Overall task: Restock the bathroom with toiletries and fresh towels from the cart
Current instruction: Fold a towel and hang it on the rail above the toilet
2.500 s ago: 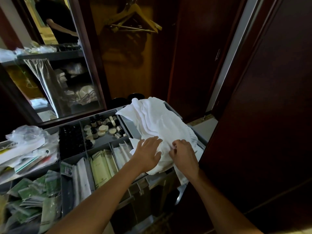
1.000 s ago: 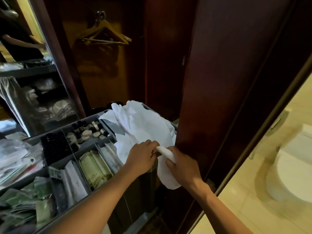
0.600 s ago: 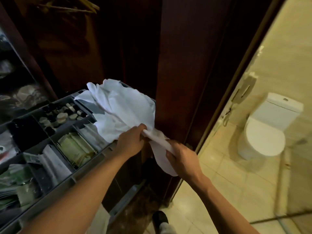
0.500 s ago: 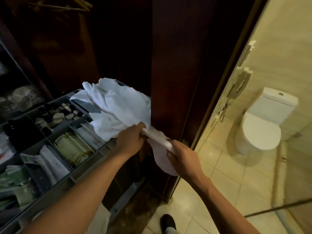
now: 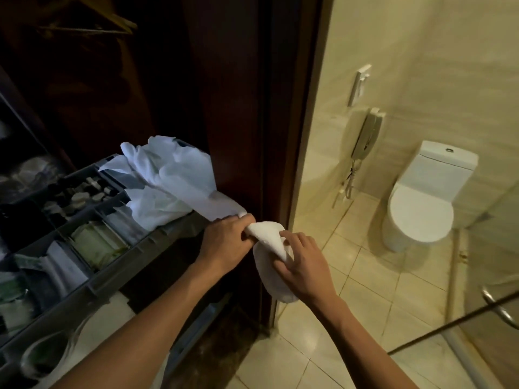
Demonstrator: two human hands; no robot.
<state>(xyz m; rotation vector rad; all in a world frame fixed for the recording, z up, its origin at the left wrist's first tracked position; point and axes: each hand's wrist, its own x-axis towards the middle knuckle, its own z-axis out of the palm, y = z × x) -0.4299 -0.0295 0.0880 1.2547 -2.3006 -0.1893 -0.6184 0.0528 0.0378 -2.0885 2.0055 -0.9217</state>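
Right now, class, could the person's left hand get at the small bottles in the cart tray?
Probably yes, once freed. The left hand grips the white towel, so it is busy; but the small bottles lie uncovered beside the towel, nothing over them.

My feed splits at the dark reddish-brown wooden door frame (image 5: pixel 280 136): left of it, deep shadow and muddy detail over the grey compartmented cart tray (image 5: pixel 112 279); right of it, warm yellowish light on the beige tiled floor (image 5: pixel 365 276). Lines bow toward the edges.
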